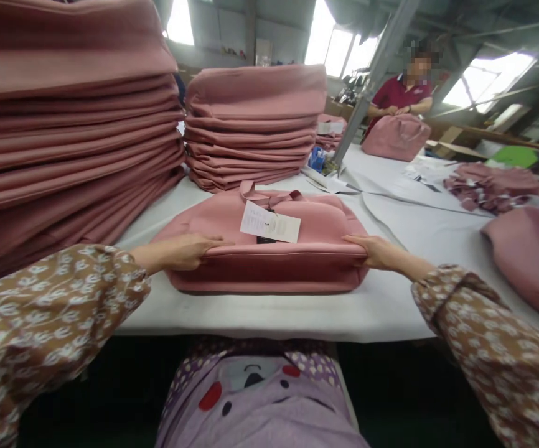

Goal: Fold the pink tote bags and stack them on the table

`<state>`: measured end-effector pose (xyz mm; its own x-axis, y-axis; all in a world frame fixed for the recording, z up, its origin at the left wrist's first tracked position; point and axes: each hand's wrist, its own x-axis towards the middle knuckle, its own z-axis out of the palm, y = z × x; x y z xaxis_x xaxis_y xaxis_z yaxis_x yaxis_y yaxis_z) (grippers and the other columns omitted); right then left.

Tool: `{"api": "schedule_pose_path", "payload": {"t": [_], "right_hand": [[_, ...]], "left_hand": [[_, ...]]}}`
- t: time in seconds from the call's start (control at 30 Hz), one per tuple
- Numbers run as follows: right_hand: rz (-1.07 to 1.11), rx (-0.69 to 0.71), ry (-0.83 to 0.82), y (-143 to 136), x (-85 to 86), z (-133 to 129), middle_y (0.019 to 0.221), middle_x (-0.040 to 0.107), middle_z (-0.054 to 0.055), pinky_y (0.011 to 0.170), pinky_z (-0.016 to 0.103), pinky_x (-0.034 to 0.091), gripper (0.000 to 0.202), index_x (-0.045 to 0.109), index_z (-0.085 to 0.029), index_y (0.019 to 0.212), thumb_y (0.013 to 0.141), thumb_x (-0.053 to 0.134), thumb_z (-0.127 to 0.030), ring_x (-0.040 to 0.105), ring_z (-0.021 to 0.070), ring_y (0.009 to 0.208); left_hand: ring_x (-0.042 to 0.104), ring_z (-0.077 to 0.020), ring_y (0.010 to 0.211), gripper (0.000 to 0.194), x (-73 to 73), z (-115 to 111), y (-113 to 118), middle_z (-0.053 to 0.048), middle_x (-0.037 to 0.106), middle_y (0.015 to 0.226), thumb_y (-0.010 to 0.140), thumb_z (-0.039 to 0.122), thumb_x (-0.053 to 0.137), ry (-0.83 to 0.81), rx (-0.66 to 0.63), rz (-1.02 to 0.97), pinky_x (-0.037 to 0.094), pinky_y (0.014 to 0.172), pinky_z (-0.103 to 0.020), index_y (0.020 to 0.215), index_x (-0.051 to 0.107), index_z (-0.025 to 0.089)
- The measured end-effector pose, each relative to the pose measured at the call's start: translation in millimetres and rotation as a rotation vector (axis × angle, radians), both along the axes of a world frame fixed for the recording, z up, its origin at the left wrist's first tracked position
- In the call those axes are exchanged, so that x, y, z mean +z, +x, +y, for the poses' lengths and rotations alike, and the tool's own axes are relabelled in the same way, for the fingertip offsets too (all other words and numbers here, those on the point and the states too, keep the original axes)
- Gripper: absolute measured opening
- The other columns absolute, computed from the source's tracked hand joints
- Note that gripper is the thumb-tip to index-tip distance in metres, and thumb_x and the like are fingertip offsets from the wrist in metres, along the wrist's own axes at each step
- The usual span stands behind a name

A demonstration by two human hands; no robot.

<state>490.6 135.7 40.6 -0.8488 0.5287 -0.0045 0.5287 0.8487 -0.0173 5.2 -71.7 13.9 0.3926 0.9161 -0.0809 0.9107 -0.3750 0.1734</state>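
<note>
A pink bag [269, 267] lies on the white-covered table [269, 317] right in front of me, its long edge facing my body. My left hand [185, 250] grips the bag's left end along that edge, thumb on top and fingers underneath. At the opposite end, my right hand [379, 252] pinches the right corner in the same way. White paper tags [270, 222] rest on the bag's upper face, partly over a dark patch. Behind them a pink strap [269, 196] loops up.
Tall stacks of folded pink bags [68, 137] [255, 124] rise at left and behind. A slanted metal post [372, 81] stands beyond. Across the table a person [403, 93] handles another pink bag [396, 137]. Pink pieces [507, 186] and a rounded pink bag [531, 261] lie at right.
</note>
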Motion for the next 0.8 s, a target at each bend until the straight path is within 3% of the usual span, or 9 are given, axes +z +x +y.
{"api": "schedule_pose_path", "payload": {"t": [0.07, 0.17, 0.27, 0.33, 0.4, 0.47, 0.6, 0.7, 0.8], "right_hand": [[0.030, -0.052, 0.025, -1, -15.2, -5, 0.127, 0.066, 0.007, 0.088, 0.034, 0.055, 0.063, 0.058, -0.022, 0.133, 0.072, 0.072, -0.023, 0.067, 0.0273, 0.105], [0.082, -0.150, 0.094, 4, -42.0, -19, 0.120, 0.069, 0.008, 0.085, 0.036, 0.056, 0.051, 0.060, -0.020, 0.130, 0.081, 0.067, -0.028, 0.069, 0.0278, 0.101], [0.107, -0.256, 0.195, 7, -59.9, -30, 0.110, 0.072, 0.011, 0.076, 0.036, 0.056, 0.042, 0.063, -0.018, 0.124, 0.082, 0.060, -0.022, 0.070, 0.0285, 0.092], [0.084, -0.275, 0.237, 10, -61.7, -30, 0.096, 0.075, 0.011, 0.066, 0.035, 0.053, 0.036, 0.068, -0.017, 0.115, 0.081, 0.056, -0.016, 0.070, 0.0282, 0.080], [0.042, -0.226, 0.228, 14, -55.5, -26, 0.090, 0.075, 0.009, 0.061, 0.032, 0.050, 0.036, 0.070, -0.019, 0.111, 0.081, 0.053, -0.013, 0.069, 0.0263, 0.074], [-0.004, -0.110, 0.204, 22, -46.2, -22, 0.100, 0.074, 0.007, 0.063, 0.030, 0.050, 0.046, 0.067, -0.024, 0.121, 0.080, 0.050, -0.010, 0.070, 0.0243, 0.079], [-0.115, 0.131, 0.298, 35, -44.0, -25, 0.112, 0.069, 0.010, 0.065, 0.029, 0.054, 0.067, 0.047, -0.025, 0.144, 0.082, 0.040, -0.001, 0.069, 0.0227, 0.086], [-0.149, 0.168, 0.413, 36, -64.3, -36, 0.116, 0.064, 0.019, 0.076, 0.036, 0.058, 0.065, 0.044, -0.019, 0.145, 0.084, 0.039, 0.003, 0.068, 0.0280, 0.097], [-0.115, 0.176, 0.439, 34, -86.6, -45, 0.132, 0.050, 0.031, 0.090, 0.049, 0.055, 0.067, 0.037, -0.014, 0.148, 0.084, 0.045, 0.002, 0.058, 0.0402, 0.119]], "left_hand": [[0.057, -0.0245, 0.124, 0.084, -14.3, -2, 4, -0.008, 0.055, 0.142, 0.066, -0.001, 0.040, -0.050, -0.027, 0.068, 0.046, 0.100, -0.028, 0.147, 0.044, 0.024], [0.051, -0.0306, 0.130, 0.085, -29.6, -7, 3, -0.012, 0.047, 0.149, 0.069, -0.001, 0.038, -0.069, 0.028, 0.164, 0.046, 0.102, -0.038, 0.150, 0.038, 0.024], [0.053, -0.0277, 0.129, 0.082, -27.7, -4, -2, -0.009, 0.051, 0.146, 0.071, -0.002, 0.036, -0.108, 0.006, 0.115, 0.044, 0.105, -0.036, 0.149, 0.041, 0.023], [0.049, -0.0253, 0.133, 0.080, -18.7, 0, -5, -0.009, 0.052, 0.146, 0.069, -0.003, 0.036, -0.169, -0.015, 0.063, 0.039, 0.110, -0.033, 0.145, 0.047, 0.019], [0.046, -0.0245, 0.136, 0.081, -9.5, 1, -5, -0.008, 0.048, 0.150, 0.070, -0.004, 0.036, -0.244, -0.010, 0.054, 0.036, 0.113, -0.033, 0.146, 0.045, 0.019], [0.048, -0.0255, 0.135, 0.085, -5.9, -5, -2, -0.008, 0.042, 0.154, 0.072, -0.005, 0.035, -0.272, 0.030, 0.083, 0.040, 0.110, -0.036, 0.151, 0.036, 0.027], [0.044, -0.0361, 0.137, 0.092, -26.3, -28, 8, -0.009, 0.039, 0.156, 0.074, -0.007, 0.040, -0.171, 0.118, 0.253, 0.045, 0.104, -0.047, 0.151, 0.028, 0.043], [0.037, -0.0486, 0.138, 0.072, -55.7, -43, 17, -0.015, 0.040, 0.154, 0.086, 0.013, 0.056, -0.030, 0.168, 0.306, 0.041, 0.102, -0.064, 0.147, 0.036, 0.045], [0.030, -0.0565, 0.138, 0.069, -78.7, -49, 24, -0.018, 0.039, 0.153, 0.079, 0.057, 0.071, 0.092, 0.219, 0.196, 0.030, 0.102, -0.075, 0.142, 0.045, 0.045]]}}
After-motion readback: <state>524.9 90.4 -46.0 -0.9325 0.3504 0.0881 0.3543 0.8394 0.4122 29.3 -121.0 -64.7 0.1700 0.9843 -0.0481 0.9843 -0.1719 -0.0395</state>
